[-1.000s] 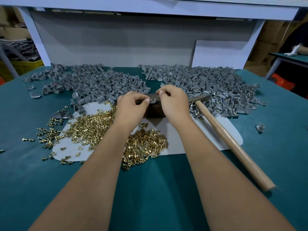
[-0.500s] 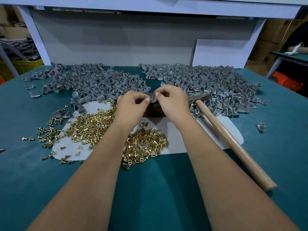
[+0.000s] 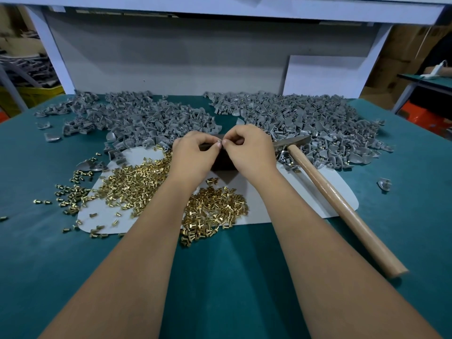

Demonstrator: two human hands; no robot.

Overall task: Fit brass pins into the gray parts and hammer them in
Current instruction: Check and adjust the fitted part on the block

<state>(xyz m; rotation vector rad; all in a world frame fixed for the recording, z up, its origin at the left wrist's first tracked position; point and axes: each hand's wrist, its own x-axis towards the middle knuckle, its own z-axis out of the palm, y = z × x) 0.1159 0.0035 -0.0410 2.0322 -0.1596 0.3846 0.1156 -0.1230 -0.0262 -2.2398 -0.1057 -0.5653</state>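
Observation:
My left hand (image 3: 193,157) and my right hand (image 3: 249,150) meet fingertip to fingertip over a dark block (image 3: 223,162), pinching one small gray part (image 3: 219,143) between them. Whether a pin sits in it is hidden by the fingers. Loose brass pins (image 3: 137,184) lie heaped on a white sheet (image 3: 305,192) under my left forearm, with a second heap of pins (image 3: 215,211) between my arms. Gray parts fill two big piles, one at the back left (image 3: 137,118) and one at the back right (image 3: 305,116). A wooden-handled hammer (image 3: 342,206) lies to the right of my right hand.
The teal table top (image 3: 244,277) spreads toward me. Stray pins (image 3: 71,194) and a lone gray part (image 3: 384,184) lie off the sheet. A white backboard (image 3: 171,57) closes the rear. A second table (image 3: 425,79) stands far right.
Both hands stay over the block, with only slight finger shifts on the small part. The hammer and the piles have not moved.

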